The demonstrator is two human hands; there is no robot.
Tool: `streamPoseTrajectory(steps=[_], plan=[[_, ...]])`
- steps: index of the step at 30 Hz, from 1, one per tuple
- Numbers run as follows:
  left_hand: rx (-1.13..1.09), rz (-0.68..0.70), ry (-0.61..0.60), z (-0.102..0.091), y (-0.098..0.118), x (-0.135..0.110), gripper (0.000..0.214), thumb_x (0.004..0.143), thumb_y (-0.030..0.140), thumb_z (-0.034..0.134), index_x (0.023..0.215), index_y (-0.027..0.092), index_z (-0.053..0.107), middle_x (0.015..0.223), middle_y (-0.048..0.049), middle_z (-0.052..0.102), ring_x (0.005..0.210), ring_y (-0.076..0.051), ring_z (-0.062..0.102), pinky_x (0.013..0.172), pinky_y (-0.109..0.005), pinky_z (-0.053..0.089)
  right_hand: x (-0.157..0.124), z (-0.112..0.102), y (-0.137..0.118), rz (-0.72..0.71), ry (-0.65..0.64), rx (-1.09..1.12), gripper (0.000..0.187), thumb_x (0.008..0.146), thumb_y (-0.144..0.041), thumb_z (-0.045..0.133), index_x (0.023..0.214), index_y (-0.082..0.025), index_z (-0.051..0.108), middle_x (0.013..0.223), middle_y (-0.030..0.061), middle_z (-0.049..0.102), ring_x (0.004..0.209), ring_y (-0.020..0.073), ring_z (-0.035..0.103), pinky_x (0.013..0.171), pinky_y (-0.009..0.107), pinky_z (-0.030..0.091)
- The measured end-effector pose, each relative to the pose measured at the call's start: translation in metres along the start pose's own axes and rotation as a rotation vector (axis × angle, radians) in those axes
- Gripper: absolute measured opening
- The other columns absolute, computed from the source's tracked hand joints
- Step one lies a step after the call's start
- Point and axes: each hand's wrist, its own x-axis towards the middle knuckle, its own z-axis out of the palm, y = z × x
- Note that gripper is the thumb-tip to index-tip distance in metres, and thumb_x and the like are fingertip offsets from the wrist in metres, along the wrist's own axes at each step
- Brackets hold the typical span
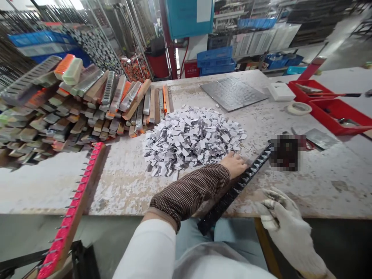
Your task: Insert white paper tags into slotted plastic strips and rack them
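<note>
"What am I seeing on the head feed?"

"I've got the left hand (234, 164), bare below a brown checked sleeve cover (190, 192), lying open on the worktop (328, 186) and gripping nothing. Its fingertips sit just beside a black toothed strip (232, 190), and a heap of small paper slips (188, 141) spreads close by the wrist."

"And the right?"

"The right hand (283, 217), in a white knit glove (279, 207), hangs over the worktop's near edge, loosely curled and empty as far as I can tell."

"What else is nearby?"

"A red spiked strip (71, 207) lies to the left, with stacked toothed bars (78, 104) beyond it. A blurred patch (286, 152) hides whatever sits at the black strip's far end."
</note>
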Motion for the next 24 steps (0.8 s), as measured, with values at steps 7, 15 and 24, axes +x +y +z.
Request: streamPoseTrajectory(steps=[7, 15, 24], plan=[[-0.383, -0.083, 0.154, -0.007, -0.018, -0.022, 0.02, 0.103, 0.007, 0.062, 0.095, 0.017, 0.077, 0.114, -0.0122, 0.08, 0.12, -0.027, 0.069, 0.121, -0.048, 0.042, -0.008, -0.008, 0.006, 0.124, 0.014, -0.026, 0.032, 0.112, -0.051, 0.052, 0.099, -0.026, 0.067, 0.126, 0.0109, 0.078, 0.119, 0.0309, 0.076, 0.097, 0.048, 0.065], [-1.913, -0.491, 0.518, 0.007, 0.055, -0.096, 0.046, 0.081, 0.052, 0.092, 0.096, 0.017, 0.066, 0.1, -0.0064, 0.077, 0.087, -0.018, 0.073, 0.093, -0.038, 0.061, 0.031, 0.02, -0.029, 0.223, 0.048, 0.404, 0.031, 0.107, -0.048, 0.066, 0.128, -0.025, 0.07, 0.135, 0.0156, 0.075, 0.134, 0.0363, 0.069, 0.106, 0.058, 0.063], [-1.733, -0.289, 0.301, 0.0, 0.074, -0.163, 0.057, 0.081, 0.066, 0.093, 0.092, 0.019, 0.064, 0.084, -0.0006, 0.066, 0.075, -0.014, 0.059, 0.071, -0.027, 0.047, 0.052, 0.014, -0.045, 0.163, -0.199, 0.683, 0.026, 0.108, -0.041, 0.063, 0.09, -0.026, 0.073, 0.126, 0.0143, 0.078, 0.117, 0.0303, 0.077, 0.083, 0.04, 0.069]])
